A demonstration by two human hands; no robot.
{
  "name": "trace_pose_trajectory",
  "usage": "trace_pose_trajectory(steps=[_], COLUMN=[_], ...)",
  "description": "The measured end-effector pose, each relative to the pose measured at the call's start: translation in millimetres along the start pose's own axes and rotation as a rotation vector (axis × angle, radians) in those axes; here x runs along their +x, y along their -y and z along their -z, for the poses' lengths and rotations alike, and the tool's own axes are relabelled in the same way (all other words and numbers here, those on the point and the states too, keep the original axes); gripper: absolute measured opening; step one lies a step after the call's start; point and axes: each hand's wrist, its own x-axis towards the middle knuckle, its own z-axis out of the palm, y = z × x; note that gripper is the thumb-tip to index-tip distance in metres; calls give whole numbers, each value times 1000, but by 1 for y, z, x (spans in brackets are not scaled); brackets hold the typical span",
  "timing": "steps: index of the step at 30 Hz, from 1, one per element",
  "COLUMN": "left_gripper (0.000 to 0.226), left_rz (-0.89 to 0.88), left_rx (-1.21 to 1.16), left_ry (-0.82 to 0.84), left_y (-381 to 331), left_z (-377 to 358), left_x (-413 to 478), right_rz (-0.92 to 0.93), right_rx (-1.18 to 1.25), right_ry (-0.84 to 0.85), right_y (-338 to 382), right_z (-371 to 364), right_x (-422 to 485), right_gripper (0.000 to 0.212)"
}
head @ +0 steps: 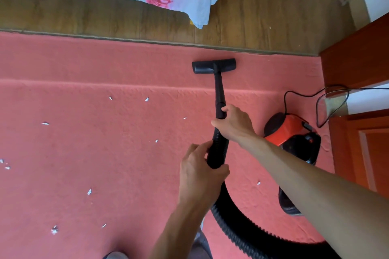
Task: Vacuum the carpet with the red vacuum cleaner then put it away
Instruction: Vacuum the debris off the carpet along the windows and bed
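L hand [200, 168], arm bent fwd, is curled round hose [217, 145]; R hand [233, 124], arm stretched, is wrapped round wand [219, 90] just beyond; nozzle [213, 66] is set on carpet [84, 132].

The floor head [213, 66] sits on the carpet [84, 65] near its far edge, wand [219, 90] and hose [219, 142] running back from it. The vacuum body [290, 130] stands right of them, paper scraps [89, 191] left

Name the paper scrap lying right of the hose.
The lone scrap just below the right forearm; all other scraps lie left of the hose.
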Motion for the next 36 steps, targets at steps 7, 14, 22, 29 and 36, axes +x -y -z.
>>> trace_pose_trajectory(steps=[7, 14, 22, 29, 36], left_gripper=[43, 57, 56, 53, 46], left_rz=[8, -79, -33, 66, 99], left_rx=[95, -17, 42, 79, 112], left_ry=[-17, -36, -41, -47, 21], left_y=[-4, -5, -10, 4, 2], left_z=[-18, -10, -14, -19, -24], left_x=[20, -24, -5, -5, -45], right_rz=[17, -103, -87, -28, 13], right_rx=[51, 199, 222, -49, -214], right_ry=[18, 173, 145, 153, 186], right_y=[-10, -38, -24, -16, -25], right_z=[-1, 18, 20, 5, 6], right_x=[24, 0, 15, 3, -41], right_gripper=[60, 74, 73, 61, 51])
